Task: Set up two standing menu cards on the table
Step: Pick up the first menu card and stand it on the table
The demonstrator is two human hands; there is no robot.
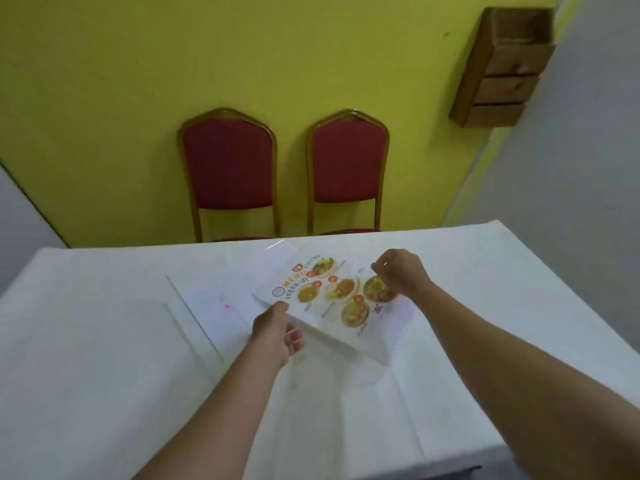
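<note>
The person is working at a table (104,358) covered with a white cloth. Both hands are gripping one printed menu card (332,299), which is lying tilted in a clear holder and raised slightly off the cloth near the table's middle, toward the far side. The left hand (277,332) is closing on the card's near-left edge, thumb on top and fingers curled beneath. The right hand (398,271) is pinching the far-right corner, fingers drawn together on it.

A second holder (207,306), clear with a mostly blank white sheet, is lying flat on the cloth just left of the held card and partly under it. Whether it is carrying a printed face cannot be told from this view.

Step in hand, as judged: the first card is being lifted or turned so that it can be stood up; neither card is standing yet, so the task is at an early stage. The next move calls for rotating the card upright and seating its base flat on the cloth, with both hands releasing only once it is balanced.

Clearances: open cloth is lying to the near side and to the left and right of the work. The table's far edge is running close behind the card, with two red chairs (228,168) beyond it. The flat holder is overlapping the work zone on the left.
</note>
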